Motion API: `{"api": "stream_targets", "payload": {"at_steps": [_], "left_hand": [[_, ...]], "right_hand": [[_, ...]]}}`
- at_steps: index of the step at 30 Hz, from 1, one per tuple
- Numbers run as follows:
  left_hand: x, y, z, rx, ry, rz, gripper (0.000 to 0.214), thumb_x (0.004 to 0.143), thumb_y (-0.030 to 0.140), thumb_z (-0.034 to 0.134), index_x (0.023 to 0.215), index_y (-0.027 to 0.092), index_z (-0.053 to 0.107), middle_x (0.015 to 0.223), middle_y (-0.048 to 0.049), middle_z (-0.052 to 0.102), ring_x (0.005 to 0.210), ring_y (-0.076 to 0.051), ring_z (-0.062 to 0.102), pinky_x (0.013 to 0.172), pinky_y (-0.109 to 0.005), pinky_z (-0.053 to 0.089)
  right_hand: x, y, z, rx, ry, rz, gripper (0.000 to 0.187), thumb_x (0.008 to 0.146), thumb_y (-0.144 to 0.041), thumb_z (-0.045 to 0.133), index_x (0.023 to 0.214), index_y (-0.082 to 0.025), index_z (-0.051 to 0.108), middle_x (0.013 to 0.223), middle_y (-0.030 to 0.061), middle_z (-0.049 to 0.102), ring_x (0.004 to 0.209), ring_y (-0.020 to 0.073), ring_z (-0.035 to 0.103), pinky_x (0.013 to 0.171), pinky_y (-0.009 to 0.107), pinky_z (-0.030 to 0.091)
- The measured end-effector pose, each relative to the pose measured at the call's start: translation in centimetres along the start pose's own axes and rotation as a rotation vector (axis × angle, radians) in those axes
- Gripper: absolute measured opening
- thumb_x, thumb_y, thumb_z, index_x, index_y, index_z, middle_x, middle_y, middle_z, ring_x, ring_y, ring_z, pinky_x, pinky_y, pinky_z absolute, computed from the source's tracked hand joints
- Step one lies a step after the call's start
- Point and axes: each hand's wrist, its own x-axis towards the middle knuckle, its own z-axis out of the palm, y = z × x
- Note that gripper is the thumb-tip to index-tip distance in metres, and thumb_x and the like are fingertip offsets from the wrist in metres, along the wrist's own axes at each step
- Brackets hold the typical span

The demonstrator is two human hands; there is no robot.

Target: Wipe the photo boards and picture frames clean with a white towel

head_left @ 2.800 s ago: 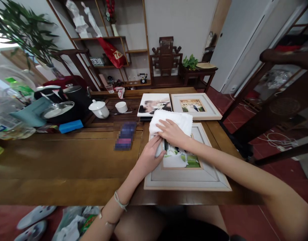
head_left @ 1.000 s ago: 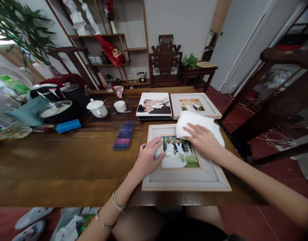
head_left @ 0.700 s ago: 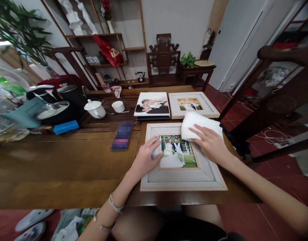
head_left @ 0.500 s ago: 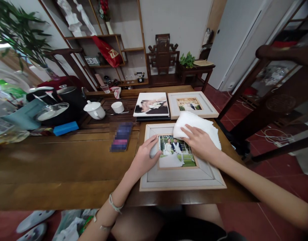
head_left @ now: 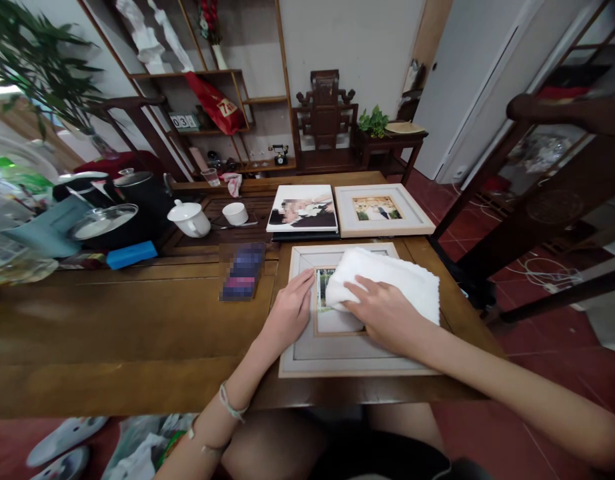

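A pale framed wedding photo lies flat on the wooden table in front of me. My left hand rests flat on the frame's left side, fingers stretched out. My right hand presses a folded white towel onto the glass over the picture. The towel hides most of the photo.
Behind lie a photo album and a second framed picture. A blurred phone-like object sits left of the frame. A white teapot, cup, pots and a blue sponge stand at left. Dark wooden chair arms are at right.
My right hand has slid the towel from the frame's upper right corner leftwards and down onto the middle of the picture. The left hand has stayed on the frame's left side.
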Motion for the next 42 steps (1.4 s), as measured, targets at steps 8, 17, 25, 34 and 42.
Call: {"api": "stream_targets", "payload": {"at_steps": [8, 17, 25, 34, 42], "left_hand": [[0.1, 0.1, -0.2, -0.044, -0.026, -0.033, 0.043, 0.100, 0.023, 0.029, 0.133, 0.011, 0.054, 0.143, -0.0142, 0.052, 0.136, -0.023, 0.044, 0.114, -0.047, 0.036], [0.1, 0.2, 0.0, 0.025, -0.011, -0.010, 0.039, 0.095, 0.024, 0.048, 0.133, 0.013, 0.053, 0.141, -0.0136, 0.053, 0.133, -0.025, 0.047, 0.113, -0.047, 0.037], [-0.1, -0.2, 0.2, 0.020, 0.028, 0.034, 0.045, 0.091, 0.022, 0.056, 0.135, 0.016, 0.052, 0.141, -0.0140, 0.053, 0.132, -0.027, 0.048, 0.110, -0.048, 0.041], [-0.1, -0.5, 0.5, -0.014, 0.067, 0.044, 0.040, 0.096, 0.014, 0.038, 0.132, 0.017, 0.055, 0.139, -0.0123, 0.056, 0.132, -0.024, 0.049, 0.111, -0.048, 0.041], [0.1, -0.1, -0.1, 0.000, 0.019, 0.035, 0.040, 0.095, 0.013, 0.036, 0.129, 0.013, 0.057, 0.139, -0.0140, 0.056, 0.132, -0.024, 0.049, 0.113, -0.047, 0.039]], "right_hand": [[1.7, -5.7, 1.6, -0.212, 0.108, -0.116, 0.026, 0.087, -0.008, 0.049, 0.101, -0.006, 0.070, 0.121, 0.0285, 0.062, 0.108, 0.0407, 0.062, 0.073, 0.046, 0.056], [-2.7, -4.6, 0.7, 0.045, 0.179, -0.293, 0.014, 0.086, -0.018, 0.060, 0.095, -0.018, 0.071, 0.128, 0.0169, 0.061, 0.116, 0.0358, 0.059, 0.081, 0.043, 0.056], [-2.3, 3.4, 1.3, -0.025, 0.058, -0.091, 0.055, 0.071, 0.008, 0.052, 0.119, -0.017, 0.061, 0.138, 0.0206, 0.051, 0.123, 0.0324, 0.055, 0.089, 0.042, 0.055], [0.1, 3.3, 2.4, -0.032, 0.111, -0.113, 0.043, 0.081, 0.002, 0.052, 0.115, -0.019, 0.066, 0.138, 0.0136, 0.055, 0.132, 0.0365, 0.043, 0.101, 0.057, 0.043], [-2.9, -0.2, 0.4, 0.274, -0.063, -0.328, 0.045, 0.075, -0.004, 0.058, 0.115, -0.023, 0.066, 0.139, 0.0078, 0.055, 0.131, 0.0354, 0.045, 0.100, 0.052, 0.046]]}}
